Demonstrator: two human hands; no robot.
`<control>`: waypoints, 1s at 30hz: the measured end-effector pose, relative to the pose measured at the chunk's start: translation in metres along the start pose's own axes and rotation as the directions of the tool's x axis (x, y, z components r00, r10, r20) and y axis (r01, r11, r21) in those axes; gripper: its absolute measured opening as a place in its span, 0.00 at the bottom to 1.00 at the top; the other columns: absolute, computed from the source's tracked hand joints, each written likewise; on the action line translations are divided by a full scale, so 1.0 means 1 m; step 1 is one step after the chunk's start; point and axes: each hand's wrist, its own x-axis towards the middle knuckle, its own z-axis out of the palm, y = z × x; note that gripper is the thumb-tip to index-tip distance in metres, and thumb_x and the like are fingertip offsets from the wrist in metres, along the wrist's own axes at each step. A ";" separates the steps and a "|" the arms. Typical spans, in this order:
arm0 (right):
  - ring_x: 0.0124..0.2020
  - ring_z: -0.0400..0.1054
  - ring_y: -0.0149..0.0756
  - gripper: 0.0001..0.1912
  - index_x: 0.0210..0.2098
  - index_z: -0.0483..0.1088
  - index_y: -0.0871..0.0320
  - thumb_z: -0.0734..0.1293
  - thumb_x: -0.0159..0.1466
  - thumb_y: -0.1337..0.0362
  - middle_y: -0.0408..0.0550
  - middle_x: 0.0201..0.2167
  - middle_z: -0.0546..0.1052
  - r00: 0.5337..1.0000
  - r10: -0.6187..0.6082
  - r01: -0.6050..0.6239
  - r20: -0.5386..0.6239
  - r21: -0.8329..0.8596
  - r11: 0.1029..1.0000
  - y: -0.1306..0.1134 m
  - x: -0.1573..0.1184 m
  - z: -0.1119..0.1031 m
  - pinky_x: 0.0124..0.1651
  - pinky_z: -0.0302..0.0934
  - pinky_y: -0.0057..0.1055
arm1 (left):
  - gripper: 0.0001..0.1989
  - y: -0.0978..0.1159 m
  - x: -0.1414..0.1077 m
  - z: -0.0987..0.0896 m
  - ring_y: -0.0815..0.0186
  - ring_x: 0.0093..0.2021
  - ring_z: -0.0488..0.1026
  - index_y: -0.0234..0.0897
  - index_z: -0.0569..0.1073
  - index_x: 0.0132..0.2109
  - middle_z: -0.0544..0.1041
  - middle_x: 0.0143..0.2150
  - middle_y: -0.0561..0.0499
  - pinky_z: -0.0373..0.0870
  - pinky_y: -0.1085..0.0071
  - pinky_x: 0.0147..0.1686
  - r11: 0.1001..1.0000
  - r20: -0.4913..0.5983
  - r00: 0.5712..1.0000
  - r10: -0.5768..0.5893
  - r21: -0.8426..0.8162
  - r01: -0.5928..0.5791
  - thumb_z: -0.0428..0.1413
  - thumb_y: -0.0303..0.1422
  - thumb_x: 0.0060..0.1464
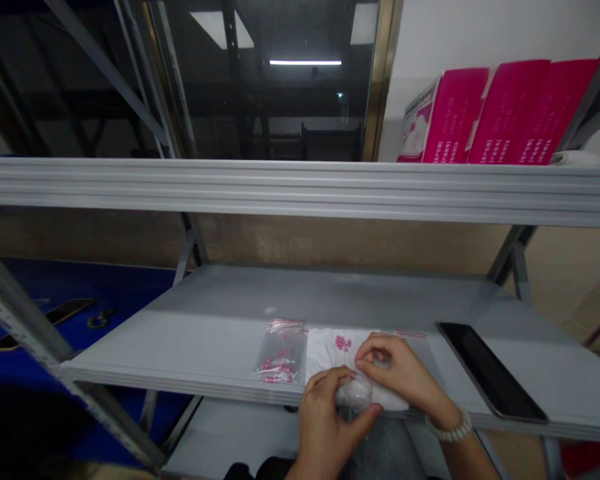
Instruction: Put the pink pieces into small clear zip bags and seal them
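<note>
With left hand (325,417) curled around clear rounded item (357,393), right hand (403,368) pinched, contents unclear. At grey shelf (195,320), near window (280,100); cannot tell direction, long axis.

Above the grey beam (300,190), the left pink box (463,113) carries a faint line that seems to read 2024, then perhaps 04-20. Just over the beam, white Chinese characters stand in rows on this box, the middle box (513,110) and the right box (565,107), too blurred to read.
</note>
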 end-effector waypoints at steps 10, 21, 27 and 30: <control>0.35 0.72 0.39 0.15 0.37 0.77 0.59 0.64 0.54 0.76 0.49 0.32 0.79 0.998 -0.006 0.001 -0.068 -0.076 0.997 0.011 0.020 0.008 0.43 0.63 0.34 | 0.19 0.004 0.001 -0.001 0.53 0.37 0.80 0.39 0.76 0.39 0.83 0.36 0.46 0.78 0.54 0.37 1.000 -0.002 1.000 -0.020 -0.008 0.020 0.70 0.29 0.35; 0.31 0.70 0.38 0.09 0.26 0.76 0.60 0.65 0.53 0.76 0.48 0.27 0.76 0.995 0.019 -0.031 -0.103 -0.110 0.994 0.017 0.025 0.015 0.38 0.60 0.32 | 0.20 0.004 0.002 -0.002 0.52 0.38 0.79 0.38 0.76 0.39 0.83 0.37 0.46 0.78 0.52 0.38 0.999 0.027 0.999 -0.038 -0.017 0.039 0.69 0.27 0.35; 0.30 0.69 0.36 0.06 0.27 0.77 0.57 0.67 0.57 0.68 0.45 0.26 0.75 1.000 0.000 0.000 -0.030 0.002 1.000 -0.010 -0.009 -0.004 0.34 0.60 0.29 | 0.20 0.003 0.001 0.000 0.52 0.39 0.79 0.37 0.76 0.40 0.82 0.37 0.46 0.76 0.52 0.40 0.998 0.045 0.998 -0.052 -0.039 0.054 0.69 0.28 0.36; 0.32 0.69 0.37 0.03 0.27 0.77 0.57 0.69 0.56 0.67 0.46 0.29 0.73 0.998 0.047 -0.043 -0.050 0.075 0.996 -0.023 -0.030 0.000 0.35 0.60 0.31 | 0.18 0.003 0.001 0.000 0.53 0.39 0.78 0.37 0.75 0.40 0.82 0.37 0.46 0.76 0.53 0.40 0.994 0.064 0.995 -0.071 -0.073 0.076 0.67 0.27 0.38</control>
